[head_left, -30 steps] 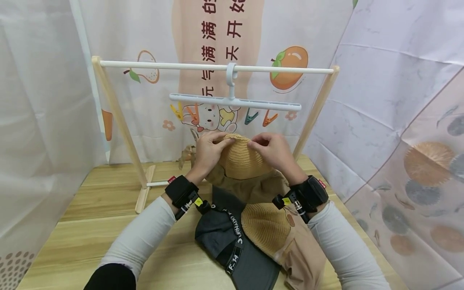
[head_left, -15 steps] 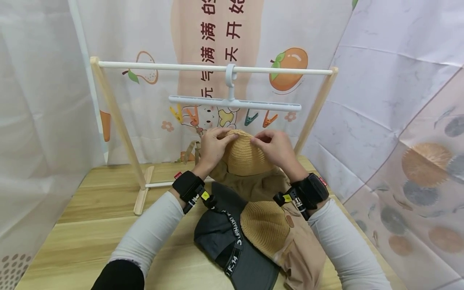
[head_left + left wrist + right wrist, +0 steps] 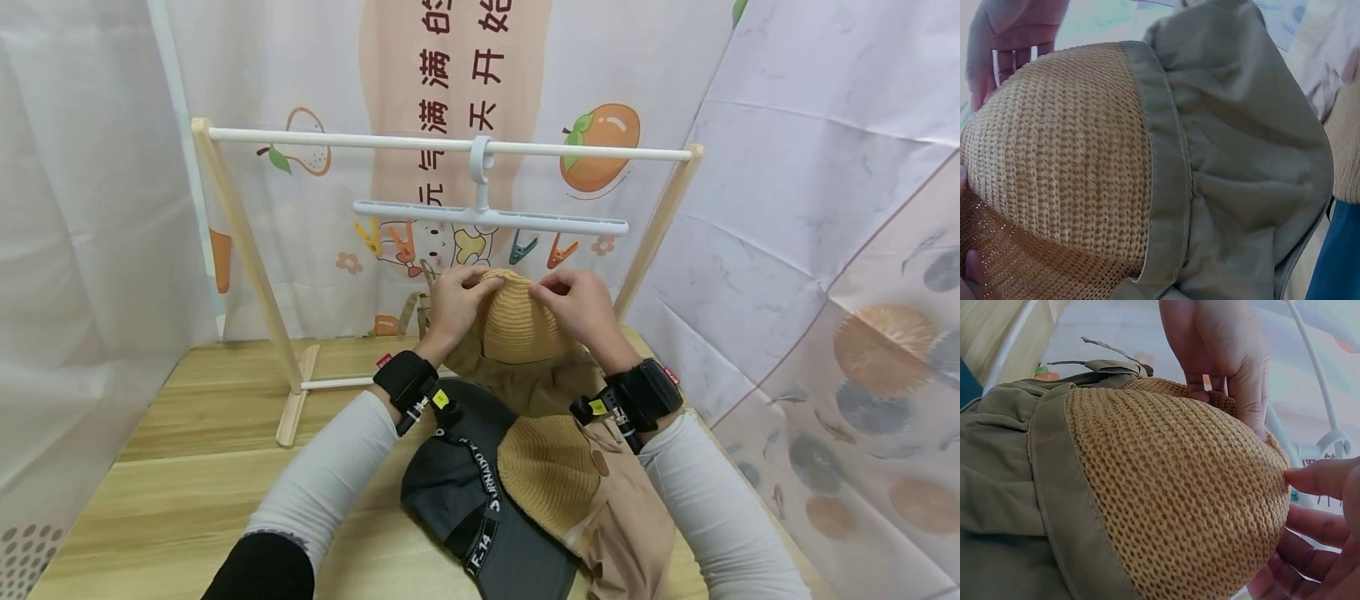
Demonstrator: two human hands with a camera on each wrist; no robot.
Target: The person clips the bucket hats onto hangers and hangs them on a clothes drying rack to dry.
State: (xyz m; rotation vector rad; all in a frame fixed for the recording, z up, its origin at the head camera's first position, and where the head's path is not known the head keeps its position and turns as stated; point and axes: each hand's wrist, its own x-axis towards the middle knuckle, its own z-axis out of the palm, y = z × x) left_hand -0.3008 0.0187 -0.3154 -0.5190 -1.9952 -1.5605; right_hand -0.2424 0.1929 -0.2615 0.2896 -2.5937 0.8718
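A sun hat with a yellow-tan knit crown and khaki cloth brim is held up in the middle of the head view. My left hand pinches the left side of its crown top between thumb and fingers. On the other side, my right hand pinches the crown top the same way. In the right wrist view the knit crown bulges between both hands, and its brim hangs away to the left. Thin straps dangle behind the left hand in the head view.
A dark cap with lettered tape and a second sun hat with a beige brim lie nearer on the wooden table. Behind stands a rack carrying a pale blue hanger with several coloured clips.
The held hat has shifted slightly up and to the right, with my left hand moving along with it. My right hand has moved a little rightward. Both keep their pinch on the crown.
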